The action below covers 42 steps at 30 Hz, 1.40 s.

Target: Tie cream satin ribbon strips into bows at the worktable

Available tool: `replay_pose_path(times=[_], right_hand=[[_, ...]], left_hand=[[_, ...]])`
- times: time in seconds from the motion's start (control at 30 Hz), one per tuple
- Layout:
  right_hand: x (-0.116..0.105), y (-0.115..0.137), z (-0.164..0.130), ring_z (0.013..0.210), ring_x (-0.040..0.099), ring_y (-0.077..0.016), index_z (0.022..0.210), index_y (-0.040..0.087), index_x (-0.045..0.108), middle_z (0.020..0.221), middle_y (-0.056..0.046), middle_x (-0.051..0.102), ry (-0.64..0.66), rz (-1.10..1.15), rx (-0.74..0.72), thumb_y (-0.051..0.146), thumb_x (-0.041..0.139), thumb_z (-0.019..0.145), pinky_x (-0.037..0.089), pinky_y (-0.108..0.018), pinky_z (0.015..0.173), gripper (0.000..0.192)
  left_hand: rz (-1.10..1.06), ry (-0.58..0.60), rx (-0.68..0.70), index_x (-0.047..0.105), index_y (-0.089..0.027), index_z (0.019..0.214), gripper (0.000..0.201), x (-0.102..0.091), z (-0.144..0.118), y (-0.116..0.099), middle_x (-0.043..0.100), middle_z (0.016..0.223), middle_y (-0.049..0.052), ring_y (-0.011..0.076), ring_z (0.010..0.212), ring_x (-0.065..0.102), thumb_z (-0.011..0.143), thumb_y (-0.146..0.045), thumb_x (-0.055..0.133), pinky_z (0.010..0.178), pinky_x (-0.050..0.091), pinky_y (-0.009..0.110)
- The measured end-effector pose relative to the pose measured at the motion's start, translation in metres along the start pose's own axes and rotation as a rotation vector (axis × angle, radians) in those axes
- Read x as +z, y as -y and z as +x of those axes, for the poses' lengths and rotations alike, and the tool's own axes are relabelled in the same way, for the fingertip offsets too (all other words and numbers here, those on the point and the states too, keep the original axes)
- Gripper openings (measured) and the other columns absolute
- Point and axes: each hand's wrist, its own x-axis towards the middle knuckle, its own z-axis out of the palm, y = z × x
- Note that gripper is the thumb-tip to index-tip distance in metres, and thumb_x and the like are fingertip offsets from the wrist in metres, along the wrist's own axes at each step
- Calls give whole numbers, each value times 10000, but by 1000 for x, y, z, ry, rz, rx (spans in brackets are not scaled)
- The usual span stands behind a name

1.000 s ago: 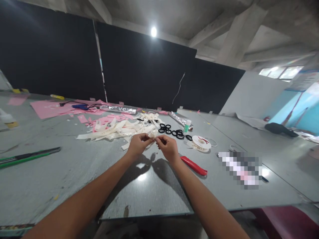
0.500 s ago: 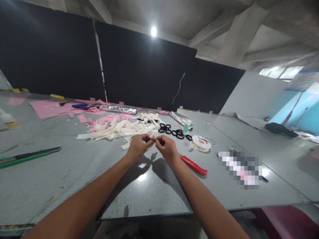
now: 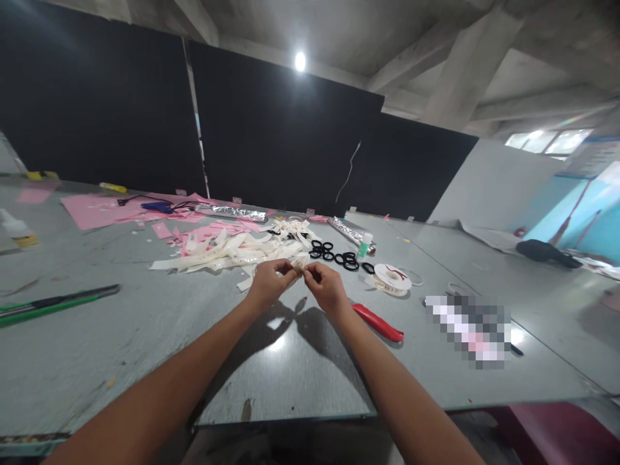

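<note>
Just above the grey table, my left hand point(image 3: 268, 282) and my right hand point(image 3: 323, 285) meet fingertip to fingertip. Both pinch a small piece of cream ribbon point(image 3: 301, 259), mostly hidden by the fingers. Behind my left hand lies a loose heap of cream ribbon strips point(image 3: 227, 250), and a pile of short cream ribbon pieces point(image 3: 292, 228) is farther back. Black hair ties point(image 3: 347, 260) are grouped beyond my right hand. Next to them a white ribbon spool point(image 3: 392, 278) lies flat. Near my right wrist is a red-handled tool point(image 3: 380, 324), its other end hidden.
Pink sheets and scraps point(image 3: 97, 212) cover the back left, with a blue tool point(image 3: 157, 207) and cable. Two foil-wrapped bars point(image 3: 232, 212) and a green-and-white glue stick point(image 3: 364, 245) lie farther back. A green-and-black cutter point(image 3: 58, 303) is at left. A blurred-out object point(image 3: 467, 332) lies at right.
Hardly anything differs. Both hands keep their pinch in the same spot, and the shadow of the ribbon piece on the table has changed shape slightly.
</note>
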Motion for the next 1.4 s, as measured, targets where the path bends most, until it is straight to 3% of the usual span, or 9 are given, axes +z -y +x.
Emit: replay_pose_path(times=[0.23, 0.53, 0.7, 0.8, 0.9, 1.0, 1.1, 1.27, 1.4], right_hand=[[-4, 1, 1, 647, 546, -139, 845, 187, 659, 727, -25, 640, 38, -104, -62, 296, 516, 849, 395, -236, 606, 180], [4, 4, -3, 668, 559, -148, 869, 180, 651, 756, -33, 650, 1, -93, -47, 238, 505, 838, 400, -243, 626, 159], [5, 6, -4, 670, 547, -147, 848, 178, 634, 759, -32, 629, -88, -44, -29, 262, 492, 843, 419, -255, 650, 165], [2, 3, -2, 803, 556, -173, 973, 171, 621, 946, -79, 629, -234, -36, -41, 283, 518, 825, 442, -292, 737, 212], [1, -2, 2, 888, 571, -197, 1143, 171, 564, 1099, -120, 605, -282, 102, 73, 338, 576, 781, 467, -311, 744, 399], [4, -5, 6, 771, 612, -184, 1137, 162, 560, 936, -90, 669, -146, 396, 227, 392, 579, 763, 483, -285, 652, 439], [6, -3, 7, 660, 607, -165, 993, 152, 610, 745, -43, 676, -56, 575, 273, 415, 592, 738, 470, -263, 597, 366], [4, 2, 6, 592, 571, -139, 896, 155, 624, 706, -28, 667, -95, 556, 287, 392, 636, 683, 439, -235, 536, 319], [3, 6, 5, 585, 547, -128, 914, 154, 632, 712, -24, 657, -105, 502, 230, 382, 618, 691, 430, -226, 530, 319]], left_hand=[[121, 56, 64, 657, -149, 627, 305, -6, 3, 3, 603, 571, -5, 131, 592, 504, 748, -420, 587, 577, 337, 234], [204, -27, 99, 637, -161, 600, 273, 3, 0, 5, 607, 577, 11, 141, 606, 529, 762, -368, 562, 639, 352, 258], [-10, -41, -38, 650, -148, 672, 296, 7, 2, 8, 609, 627, 7, 136, 615, 514, 757, -414, 551, 601, 354, 250], [-222, 5, -138, 626, -144, 675, 315, 8, 5, 10, 593, 613, 4, 130, 581, 497, 725, -450, 571, 579, 363, 247], [-335, 44, -131, 603, -153, 630, 290, 9, 6, 10, 591, 605, 6, 136, 605, 514, 705, -433, 585, 634, 394, 253], [-381, 68, -99, 611, -156, 627, 258, 9, 6, 8, 599, 615, 6, 140, 633, 525, 703, -401, 588, 680, 405, 256], [-430, 88, -124, 631, -152, 674, 229, 6, 4, 5, 602, 627, 7, 134, 613, 513, 696, -376, 590, 648, 402, 254], [-435, 142, -84, 621, -142, 674, 281, 4, 2, 1, 590, 637, 22, 133, 623, 513, 727, -416, 587, 618, 401, 249], [-375, 103, -125, 634, -136, 741, 363, 7, 5, 5, 591, 642, 7, 120, 594, 489, 671, -492, 657, 575, 380, 237]])
